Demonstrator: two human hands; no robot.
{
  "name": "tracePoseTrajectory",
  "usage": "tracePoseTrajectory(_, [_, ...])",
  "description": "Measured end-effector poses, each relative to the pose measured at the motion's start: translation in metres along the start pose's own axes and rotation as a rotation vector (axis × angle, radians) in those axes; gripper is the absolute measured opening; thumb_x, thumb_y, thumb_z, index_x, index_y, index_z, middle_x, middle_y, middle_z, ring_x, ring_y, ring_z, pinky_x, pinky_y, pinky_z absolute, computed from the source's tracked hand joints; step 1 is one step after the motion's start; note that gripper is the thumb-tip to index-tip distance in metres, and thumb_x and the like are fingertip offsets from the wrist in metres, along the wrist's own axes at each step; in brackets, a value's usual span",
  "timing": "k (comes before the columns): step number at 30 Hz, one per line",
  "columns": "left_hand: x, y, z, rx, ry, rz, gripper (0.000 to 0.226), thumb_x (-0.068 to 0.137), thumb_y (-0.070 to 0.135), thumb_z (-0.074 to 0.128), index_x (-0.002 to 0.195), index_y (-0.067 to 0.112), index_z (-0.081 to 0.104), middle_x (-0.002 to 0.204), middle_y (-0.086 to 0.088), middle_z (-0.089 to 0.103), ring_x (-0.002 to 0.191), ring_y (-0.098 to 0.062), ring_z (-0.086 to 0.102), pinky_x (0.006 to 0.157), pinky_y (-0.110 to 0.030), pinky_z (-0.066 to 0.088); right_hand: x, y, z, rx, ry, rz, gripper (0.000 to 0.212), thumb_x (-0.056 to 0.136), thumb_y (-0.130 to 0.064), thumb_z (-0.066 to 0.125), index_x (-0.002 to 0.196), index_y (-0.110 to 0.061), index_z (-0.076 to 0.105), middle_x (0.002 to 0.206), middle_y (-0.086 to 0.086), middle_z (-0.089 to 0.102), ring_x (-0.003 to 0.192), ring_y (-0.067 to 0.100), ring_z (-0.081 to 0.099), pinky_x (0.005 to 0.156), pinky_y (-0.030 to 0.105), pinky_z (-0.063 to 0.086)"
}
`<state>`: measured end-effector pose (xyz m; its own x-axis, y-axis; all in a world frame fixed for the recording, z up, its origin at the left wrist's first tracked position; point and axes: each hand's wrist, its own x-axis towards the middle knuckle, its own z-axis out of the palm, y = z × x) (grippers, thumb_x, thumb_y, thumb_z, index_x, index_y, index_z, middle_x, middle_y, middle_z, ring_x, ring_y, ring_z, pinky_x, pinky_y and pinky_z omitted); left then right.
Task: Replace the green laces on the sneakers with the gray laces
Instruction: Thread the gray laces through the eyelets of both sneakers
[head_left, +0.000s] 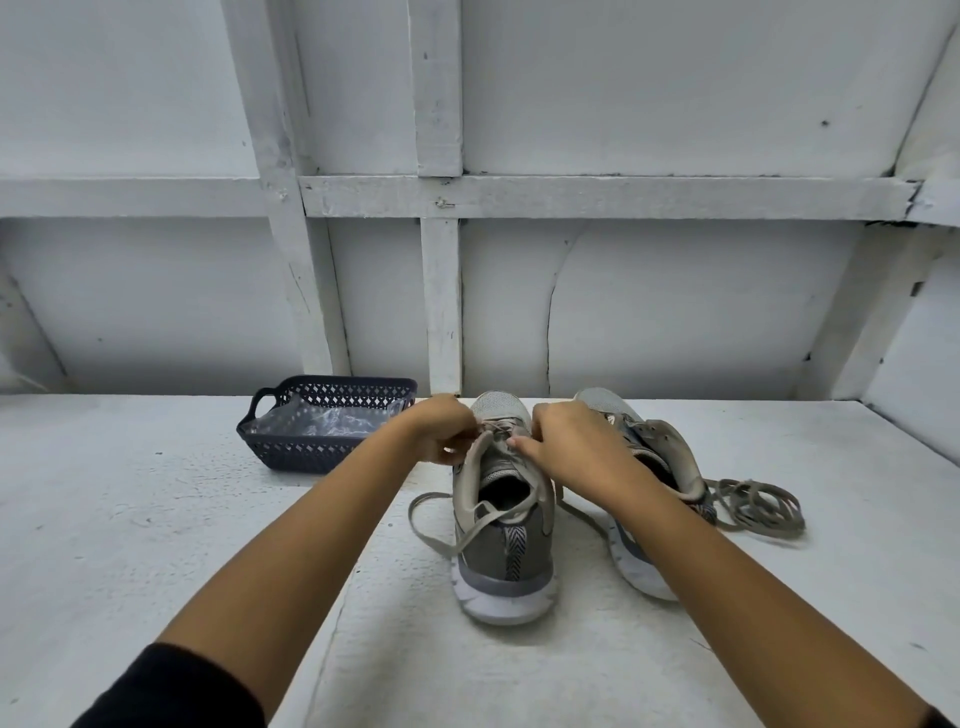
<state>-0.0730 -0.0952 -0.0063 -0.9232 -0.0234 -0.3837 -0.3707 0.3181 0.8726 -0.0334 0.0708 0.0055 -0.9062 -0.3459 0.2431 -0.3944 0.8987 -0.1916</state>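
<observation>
Pinching sneaker (501, 525) lace (497, 427), left hand (444, 428) and right hand (566, 441) curled, rough white surface (156, 519), white-panelled wall (675, 312).

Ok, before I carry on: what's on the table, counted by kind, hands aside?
Sneakers: 2 (left sneaker, right sneaker)
Laces: 2 (threaded lace, loose bundle)
Basket: 1
Plastic bag: 1
Total: 6

The person wears a dark top. Its matte black fabric left sleeve (171, 691) ends in a rounded edge near the elbow, and only a sliver of the matching black right sleeve (944, 719) shows at the lower corner. The left forearm (291, 535), right forearm (727, 561), left hand (444, 431) and right hand (566, 441) are bare.
</observation>
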Motion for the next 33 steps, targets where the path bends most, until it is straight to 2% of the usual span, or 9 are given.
tracePoseTrajectory(4, [0.008,-0.015,-0.002,-0.232,-0.089,-0.071,0.030,0.098,0.007,0.034,0.072,0.011,0.048,0.068,-0.003,0.048,0.057,-0.011,0.046,0.057,-0.021,0.034,-0.006,-0.003,-0.004,-0.103,-0.009,-0.047,0.035,0.096,-0.046,0.043,0.084,-0.015,0.055,0.095,0.008,0.063,0.095,0.028,0.059,0.067,0.032,0.036])
tracePoseTrajectory(9, [0.009,-0.021,0.000,-0.244,-0.064,0.007,0.030,0.096,0.003,0.040,0.069,0.007,0.052,0.050,0.000,0.055,0.043,-0.008,0.050,0.055,-0.022,0.035,-0.009,-0.002,-0.013,0.233,-0.254,-0.038,0.045,0.095,-0.038,0.050,0.058,-0.016,0.037,0.058,-0.001,0.042,0.056,0.013,0.039,0.053,0.029,0.028])
tracePoseTrajectory(17, [0.003,-0.023,0.001,-0.276,-0.067,0.059,0.026,0.095,0.006,0.042,0.074,0.008,0.056,0.063,-0.003,0.054,0.055,-0.012,0.047,0.056,-0.022,0.035,-0.014,0.006,-0.027,0.504,-0.390,-0.046,0.038,0.090,-0.037,0.060,0.061,-0.016,0.048,0.054,-0.005,0.041,0.050,0.006,0.036,0.052,0.022,0.028])
tracePoseTrajectory(19, [-0.004,-0.020,0.001,-0.285,-0.038,0.093,0.022,0.095,0.006,0.043,0.077,0.009,0.054,0.064,-0.003,0.052,0.056,-0.013,0.046,0.057,-0.023,0.036,-0.013,0.002,-0.035,0.667,-0.346,0.006,0.030,0.091,-0.034,0.059,0.068,-0.014,0.055,0.061,-0.005,0.050,0.056,0.002,0.045,0.056,0.017,0.032])
tracePoseTrajectory(21, [-0.014,-0.014,0.000,-0.232,0.067,0.168,0.017,0.096,0.009,0.043,0.083,0.010,0.053,0.071,-0.004,0.052,0.058,-0.013,0.045,0.055,-0.023,0.036,-0.006,-0.002,-0.044,0.968,-0.319,0.134,0.029,0.093,-0.031,0.055,0.070,-0.014,0.056,0.065,-0.003,0.058,0.065,0.008,0.055,0.065,0.025,0.037])
tracePoseTrajectory(24, [-0.032,-0.001,0.001,-0.176,0.238,0.373,0.023,0.099,0.016,0.042,0.082,0.012,0.057,0.067,0.000,0.048,0.056,-0.011,0.040,0.050,-0.021,0.030,0.014,-0.008,-0.060,1.554,-0.323,0.325,0.033,0.096,-0.026,0.046,0.065,-0.017,0.052,0.053,-0.004,0.056,0.051,0.010,0.059,0.065,0.030,0.044])
tracePoseTrajectory(26, [-0.049,0.009,0.006,-0.201,0.181,0.496,0.032,0.100,0.028,0.041,0.084,0.010,0.063,0.060,0.002,0.045,0.052,-0.010,0.038,0.049,-0.021,0.028,0.026,-0.015,-0.074,1.822,-0.248,0.393,0.032,0.097,-0.019,0.042,0.067,-0.013,0.052,0.047,-0.002,0.054,0.042,0.011,0.057,0.055,0.025,0.051])
tracePoseTrajectory(29, [-0.069,0.020,0.018,-0.134,-0.027,0.582,0.050,0.097,0.043,0.039,0.101,0.001,0.066,0.055,0.002,0.043,0.047,-0.009,0.035,0.048,-0.021,0.026,0.040,-0.028,-0.087,1.998,-0.137,0.389,0.031,0.097,-0.009,0.037,0.069,-0.005,0.050,0.043,0.004,0.054,0.038,0.013,0.058,0.046,0.022,0.053])
tracePoseTrajectory(33, [-0.075,0.022,0.022,-0.085,-0.155,0.644,0.027,0.096,0.029,0.050,0.097,0.011,0.070,0.055,0.005,0.041,0.050,-0.007,0.034,0.050,-0.020,0.026,0.049,-0.032,-0.088,2.058,-0.073,0.366,0.033,0.098,-0.004,0.033,0.069,-0.003,0.049,0.041,0.006,0.055,0.038,0.014,0.059,0.048,0.023,0.054])
